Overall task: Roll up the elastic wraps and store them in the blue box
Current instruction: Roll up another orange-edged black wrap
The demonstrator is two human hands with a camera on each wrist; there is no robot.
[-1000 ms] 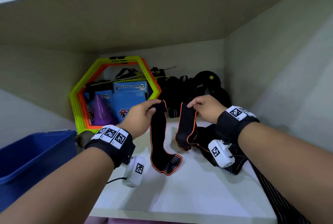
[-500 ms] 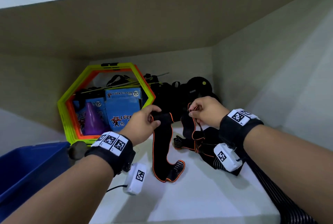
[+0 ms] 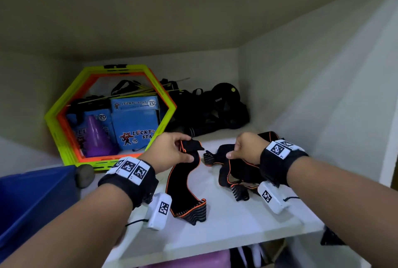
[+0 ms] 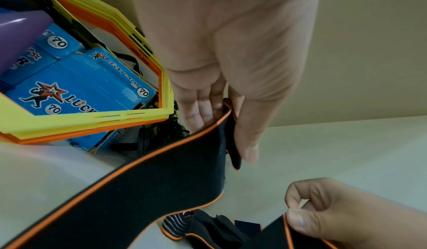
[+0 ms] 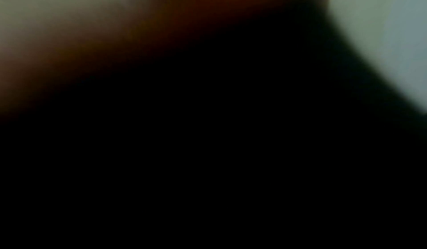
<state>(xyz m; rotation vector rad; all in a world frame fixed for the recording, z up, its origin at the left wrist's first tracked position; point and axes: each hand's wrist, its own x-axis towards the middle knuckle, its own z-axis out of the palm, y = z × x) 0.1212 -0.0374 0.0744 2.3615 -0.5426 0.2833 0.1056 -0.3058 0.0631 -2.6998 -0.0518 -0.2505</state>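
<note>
A black elastic wrap with orange edging (image 3: 183,183) trails over the white shelf (image 3: 226,224), its striped end (image 3: 193,214) near the front. My left hand (image 3: 187,148) pinches its folded top end between thumb and fingers, which the left wrist view shows close up on the wrap (image 4: 161,176) under the left hand (image 4: 227,134). A second wrap (image 3: 239,173) lies heaped to the right; my right hand (image 3: 233,151) pinches its edge, as the right hand (image 4: 294,209) also does in the left wrist view. The blue box (image 3: 32,198) stands at the lower left. The right wrist view is dark.
Yellow and orange hexagon rings (image 3: 64,104) lean at the back left around blue cartons (image 3: 135,123) and a purple cone (image 3: 95,136). Black gear (image 3: 215,110) is piled at the back. A grey round object (image 3: 85,176) sits by the box. Walls close in on the right.
Both hands have come down toward the shelf. The right hand's wrap, held up before, now lies heaped on the shelf. The left hand has folded over the top end of its wrap.
</note>
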